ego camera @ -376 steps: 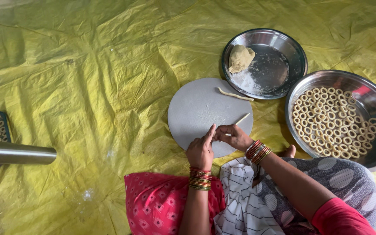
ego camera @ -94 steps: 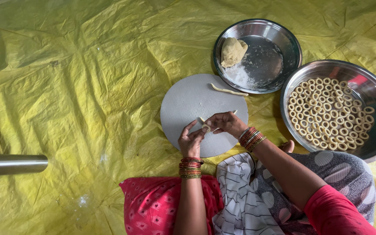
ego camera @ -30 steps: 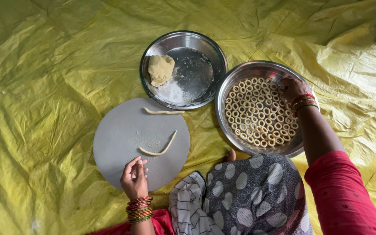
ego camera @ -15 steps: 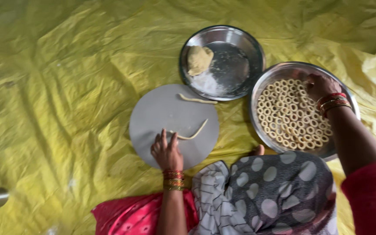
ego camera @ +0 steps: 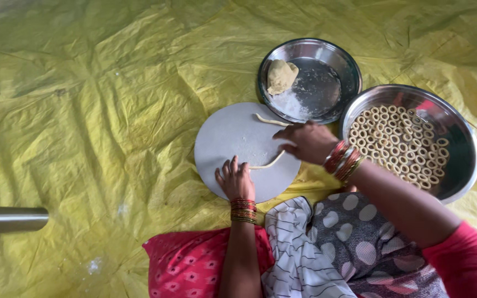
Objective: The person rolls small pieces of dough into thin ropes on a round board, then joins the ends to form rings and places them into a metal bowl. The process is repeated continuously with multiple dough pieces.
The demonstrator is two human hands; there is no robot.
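A round grey board (ego camera: 233, 138) lies on the yellow sheet in front of me. My left hand (ego camera: 236, 179) rests flat on its near edge, fingers spread, touching one end of a thin rope of dough (ego camera: 266, 163). My right hand (ego camera: 308, 142) hovers over the board's right side, just above that rope, fingers curled and holding nothing I can make out. A second short dough rope (ego camera: 270, 120) lies at the board's far edge.
A steel plate (ego camera: 338, 60) beyond the board holds a lump of dough (ego camera: 280, 75) and some flour. A large steel bowl (ego camera: 459, 143) at the right is filled with several small dough rings (ego camera: 401, 143). A metal cylinder (ego camera: 9, 219) lies at the left on the yellow plastic sheet (ego camera: 100, 110).
My right hand has come back from the bowl of rings to the board. My left hand stays on the board by the dough rope.
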